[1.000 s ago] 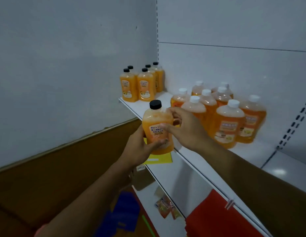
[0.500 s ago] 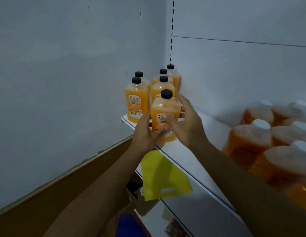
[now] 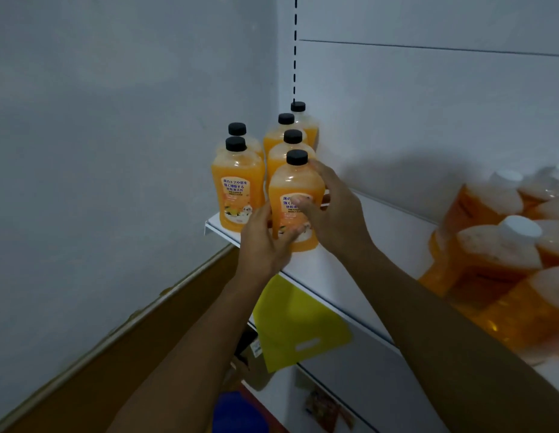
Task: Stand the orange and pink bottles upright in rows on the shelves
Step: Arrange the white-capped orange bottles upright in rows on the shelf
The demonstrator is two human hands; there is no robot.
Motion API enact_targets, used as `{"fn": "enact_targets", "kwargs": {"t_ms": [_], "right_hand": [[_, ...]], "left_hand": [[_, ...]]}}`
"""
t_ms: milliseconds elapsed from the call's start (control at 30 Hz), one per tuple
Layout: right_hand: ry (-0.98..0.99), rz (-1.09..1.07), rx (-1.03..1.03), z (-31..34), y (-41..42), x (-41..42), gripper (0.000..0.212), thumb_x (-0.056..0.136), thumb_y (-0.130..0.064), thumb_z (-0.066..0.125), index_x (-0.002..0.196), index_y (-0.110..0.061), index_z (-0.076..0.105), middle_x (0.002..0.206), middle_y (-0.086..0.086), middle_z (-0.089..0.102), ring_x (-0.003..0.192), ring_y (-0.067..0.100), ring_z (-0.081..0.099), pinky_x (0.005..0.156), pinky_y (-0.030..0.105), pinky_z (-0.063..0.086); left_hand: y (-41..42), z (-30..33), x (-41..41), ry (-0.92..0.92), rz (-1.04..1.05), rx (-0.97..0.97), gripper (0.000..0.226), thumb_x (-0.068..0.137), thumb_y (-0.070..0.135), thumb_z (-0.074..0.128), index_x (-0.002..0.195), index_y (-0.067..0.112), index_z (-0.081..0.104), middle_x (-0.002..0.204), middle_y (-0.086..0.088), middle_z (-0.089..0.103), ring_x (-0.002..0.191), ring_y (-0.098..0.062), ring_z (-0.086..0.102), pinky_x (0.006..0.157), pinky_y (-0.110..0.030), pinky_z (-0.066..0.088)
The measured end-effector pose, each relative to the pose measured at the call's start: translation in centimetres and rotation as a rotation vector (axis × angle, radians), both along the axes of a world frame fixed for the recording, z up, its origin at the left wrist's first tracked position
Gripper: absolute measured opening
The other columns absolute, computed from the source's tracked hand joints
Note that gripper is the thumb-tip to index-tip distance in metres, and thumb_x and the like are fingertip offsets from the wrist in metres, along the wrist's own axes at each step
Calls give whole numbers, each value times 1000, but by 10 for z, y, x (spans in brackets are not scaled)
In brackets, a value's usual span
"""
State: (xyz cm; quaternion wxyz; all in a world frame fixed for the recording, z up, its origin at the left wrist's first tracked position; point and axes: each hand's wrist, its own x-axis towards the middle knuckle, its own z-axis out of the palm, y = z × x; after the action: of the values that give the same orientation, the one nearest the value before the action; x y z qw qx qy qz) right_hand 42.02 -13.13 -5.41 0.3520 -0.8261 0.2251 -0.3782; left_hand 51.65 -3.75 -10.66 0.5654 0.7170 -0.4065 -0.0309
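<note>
An orange bottle with a black cap [image 3: 295, 198] stands upright on the white shelf [image 3: 359, 276], close to its front edge and at the front of the right-hand row of black-capped bottles. The left hand [image 3: 265, 242] sits at about 7 o'clock of the bottle, its thumb laid across the lower label and its fingers curled round the bottle's left side. The right hand [image 3: 334, 214] is at 3 o'clock, thumb pressed on the middle of the label, fingers wrapped behind the bottle's right shoulder. Both hands hold it.

Straight behind it, at 12 o'clock, three more black-capped bottles [image 3: 290, 145] line up toward the back corner (only their caps and shoulders show). At 10 o'clock stands a second row of two bottles [image 3: 237, 189], the front one showing its full label, just beside the held bottle but apart from it.

Far off at 3 o'clock, blurred, a cluster of larger orange bottles with white caps [image 3: 503, 245] crowds the same shelf. Below the shelf edge, at 6 o'clock, hangs a yellow tag [image 3: 300, 323], and lower still a blue object [image 3: 237, 410] lies in shadow.
</note>
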Motion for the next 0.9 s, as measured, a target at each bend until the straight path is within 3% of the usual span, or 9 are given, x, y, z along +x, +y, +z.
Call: {"fn": "enact_targets", "kwargs": {"t_ms": [100,267,367,433,500,600,800,900], "right_hand": [[-2,-20,8,-3,3,-2,65,86,-44,59,145,-28,36,137,1,52,114,20,57,90,45,54],[77,-68,-13,3,14,-5,79,90,-36,61,153,-29,13,146,8,40,126,26,48,101,47,45],[75,-84,-15,9,27,-22,91,90,-35,65,154,-24,2,152,9,32,135,26,38,106,43,37],[66,-73,-36,12,38,-45,89,91,-36,64,155,-22,3,154,7,30,138,23,34,107,39,34],[84,-49,-49,12,50,-73,84,92,-38,62,155,-21,8,155,5,29,139,21,33,109,38,33],[117,-29,-57,10,66,-126,75,93,-40,59,153,-21,19,152,5,36,133,22,41,107,36,38],[180,-59,-68,5,98,-277,61,91,-40,61,145,-20,39,135,5,55,112,19,58,92,34,46],[233,-166,-65,3,104,-365,61,92,-47,57,145,-26,36,138,1,53,111,17,58,92,40,48]], "left_hand": [[0,-5,-3,-10,17,-22,49,83,34,72,128,23,54,115,11,61,97,3,57,79,-12,45],[3,-11,-13,-25,47,10,53,89,39,65,137,29,45,117,25,55,100,21,50,83,-12,43],[18,-18,-28,-30,143,11,65,87,38,68,143,26,37,134,15,50,120,-1,49,96,-27,43],[34,-25,-45,-73,222,26,69,85,37,70,143,18,37,141,0,48,130,-19,44,103,-36,41],[52,-30,-71,-154,225,68,65,86,37,68,140,12,41,140,-7,49,131,-25,43,106,-41,39],[68,-35,-122,-260,136,111,60,87,43,63,136,10,49,138,-8,52,128,-25,46,105,-33,36],[78,-38,-259,-375,-183,130,48,92,49,49,123,14,58,119,0,64,110,-20,58,89,-44,48],[74,-37,-333,-363,-333,156,50,91,55,48,121,17,59,117,3,65,109,-18,59,89,-43,49]]}}
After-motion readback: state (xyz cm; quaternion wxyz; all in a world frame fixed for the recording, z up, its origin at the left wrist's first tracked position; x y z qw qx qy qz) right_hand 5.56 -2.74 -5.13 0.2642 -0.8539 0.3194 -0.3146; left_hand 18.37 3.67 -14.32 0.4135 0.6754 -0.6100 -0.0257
